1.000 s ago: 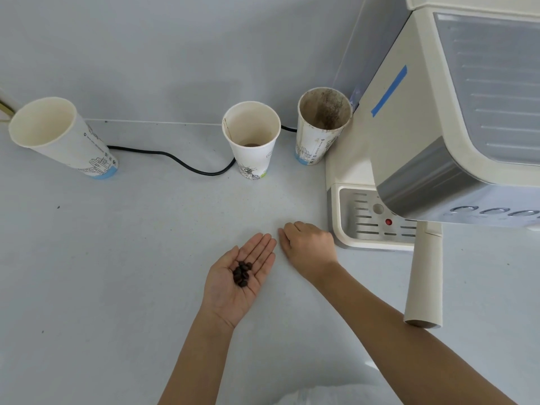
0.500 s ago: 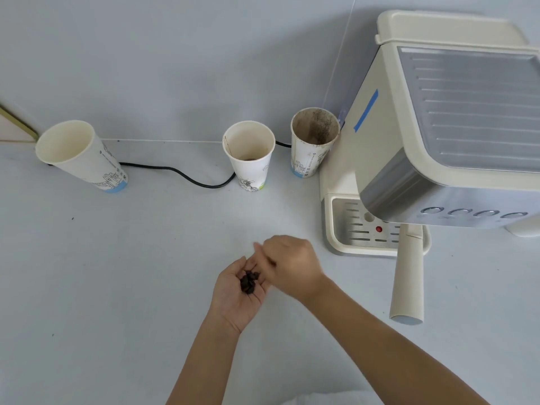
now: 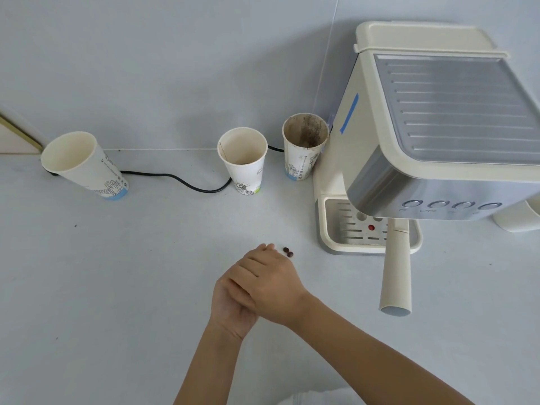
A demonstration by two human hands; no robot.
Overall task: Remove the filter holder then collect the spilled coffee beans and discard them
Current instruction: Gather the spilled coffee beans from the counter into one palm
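My left hand lies palm up low over the white table, cupped, and my right hand rests flat across it, hiding the palm and the coffee beans gathered there. The right fingertips reach past the left hand toward two loose coffee beans on the table, a short gap away. The filter holder's cream handle sticks out toward me from under the coffee machine, to the right of both hands.
Three paper cups stand at the back: a tilted-looking one far left, one in the middle, a coffee-stained one against the machine. A black cable runs behind them. The drip tray sits beneath the machine.
The right hand picked up beans near the drip tray, brought them to the left palm and now covers it. The view has pulled back, showing two beans on the table.
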